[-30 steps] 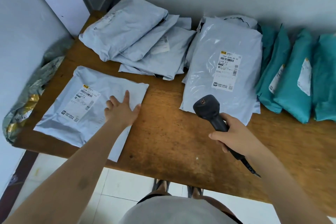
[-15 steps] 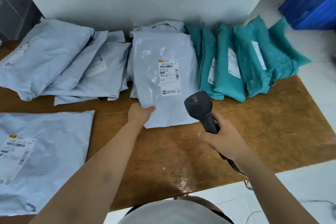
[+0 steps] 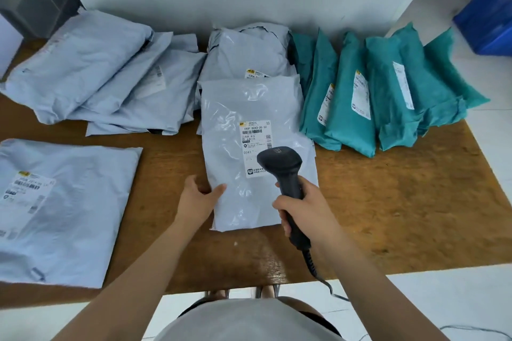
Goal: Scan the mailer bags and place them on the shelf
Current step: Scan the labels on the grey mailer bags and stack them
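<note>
My left hand (image 3: 198,198) pinches the grey mailer (image 3: 250,152) at its seven o'clock edge; my right hand (image 3: 303,210) grips the scanner (image 3: 282,166) over its label (image 3: 256,147).

Parcel sorting room, labelled grey mailer bags (image 3: 257,130), teal mailers (image 3: 357,108), handheld barcode scanner (image 3: 285,174), worn wooden table (image 3: 401,196)

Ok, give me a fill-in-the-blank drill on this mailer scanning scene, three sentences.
1. The right hand grips a black ____ above the grey mailer's label.
2. The left hand holds that mailer at its near ____ corner.
3. The mailers leaning at the table's far right are ____ in colour.

Missing words: scanner; left; teal
</note>
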A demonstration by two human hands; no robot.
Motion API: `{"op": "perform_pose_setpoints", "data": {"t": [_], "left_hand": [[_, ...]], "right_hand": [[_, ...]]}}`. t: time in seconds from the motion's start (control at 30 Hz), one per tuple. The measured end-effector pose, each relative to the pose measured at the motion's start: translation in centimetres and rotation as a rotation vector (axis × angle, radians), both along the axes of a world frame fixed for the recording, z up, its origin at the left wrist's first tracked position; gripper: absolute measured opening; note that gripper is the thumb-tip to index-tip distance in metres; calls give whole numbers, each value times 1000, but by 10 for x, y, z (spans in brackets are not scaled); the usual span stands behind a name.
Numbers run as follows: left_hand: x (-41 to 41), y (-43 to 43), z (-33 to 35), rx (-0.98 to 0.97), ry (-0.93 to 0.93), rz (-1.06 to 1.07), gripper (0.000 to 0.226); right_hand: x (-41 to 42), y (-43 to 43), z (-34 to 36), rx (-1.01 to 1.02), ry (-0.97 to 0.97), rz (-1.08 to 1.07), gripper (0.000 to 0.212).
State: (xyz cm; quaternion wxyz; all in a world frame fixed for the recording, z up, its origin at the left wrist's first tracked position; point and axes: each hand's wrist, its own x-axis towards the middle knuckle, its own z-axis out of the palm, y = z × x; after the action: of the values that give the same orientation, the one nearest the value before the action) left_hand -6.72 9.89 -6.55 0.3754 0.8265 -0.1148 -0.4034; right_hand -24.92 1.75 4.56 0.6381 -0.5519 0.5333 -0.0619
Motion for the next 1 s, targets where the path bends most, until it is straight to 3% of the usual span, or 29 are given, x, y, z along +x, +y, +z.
{"op": "perform_pose_setpoints", "data": {"t": [0.27,0.33,0.47,0.5,0.57,0.63,0.77,0.9,1.0], "left_hand": [[-1,-8,-5,-65,64,58,56],[0,-5,0,-47,-13,85,59],[27,32,10,302,-667,-16,66],[40,47,7,431,-739,-75,71],[65,77,-3,662,-679,-123,79],[84,97,-9,733,-574,-61,68],[102,109,5,557,-696,-63,37],[107,108,44,309,-770,-36,39],[87,94,87,38,-731,-17,44]], "right_hand": [[7,6,-1,-32,-62,-7,24],[5,5,-5,-40,-71,-19,23],[-4,-2,-30,-276,79,2,30],[-7,-6,-41,-355,143,30,37],[-13,-12,-64,-433,248,94,48],[-16,-17,-84,-461,308,153,53],[-14,-16,-107,-532,376,161,53],[-9,-14,-111,-616,610,252,68],[3,-5,-94,-652,696,165,77]]}}
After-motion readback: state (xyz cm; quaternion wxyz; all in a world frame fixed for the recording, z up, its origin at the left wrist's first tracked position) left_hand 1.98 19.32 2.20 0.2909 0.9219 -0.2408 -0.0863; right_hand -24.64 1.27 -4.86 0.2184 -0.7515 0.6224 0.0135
